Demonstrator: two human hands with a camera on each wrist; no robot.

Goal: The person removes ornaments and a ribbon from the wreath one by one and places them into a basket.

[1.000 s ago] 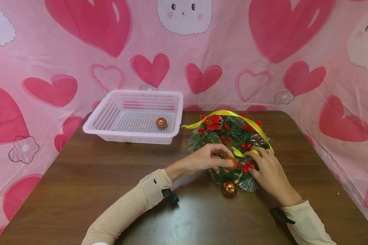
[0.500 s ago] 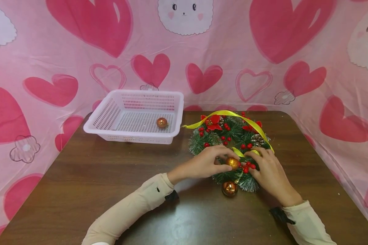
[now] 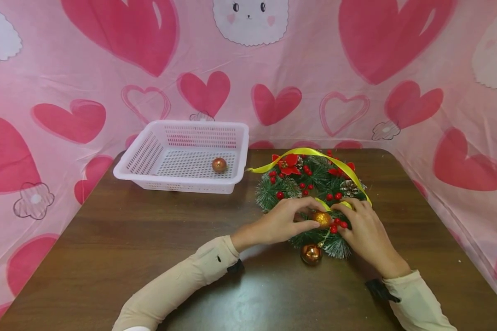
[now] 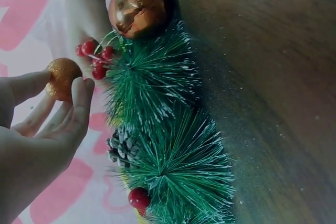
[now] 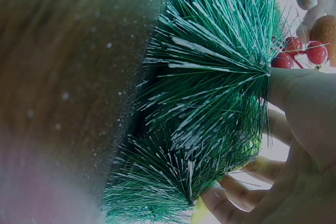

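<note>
Between thumb and fingertips, my left hand [image 3: 279, 223] pinches a small glittery gold bauble [image 3: 323, 219], held over the near part of a green Christmas wreath [image 3: 269, 195]. In the left wrist view this glitter bauble [image 4: 63, 80] is close to a red berry sprig [image 4: 94, 59]. My right hand [image 3: 368, 234] grips the wreath's right side, thumb near the berries and fingers by the yellow ribbon [image 3: 300, 151]. The right wrist view has its fingers [image 5: 262, 169] partly hidden by the frosted needles [image 5: 210, 114]. A shiny copper bauble [image 3: 311, 253] hangs at the wreath's near edge.
Left of the wreath stands a white plastic basket [image 3: 174, 181] with one copper bauble [image 3: 219, 165] inside. Red poinsettias [image 3: 289, 164] and a pinecone [image 3: 349, 187] decorate the wreath. A pink heart-patterned cloth [image 3: 240, 59] hangs behind the brown table [image 3: 120, 230].
My left hand has moved slightly right with the glitter bauble, bringing it nearer the berries and my right hand. The right hand stays where it was on the wreath.
</note>
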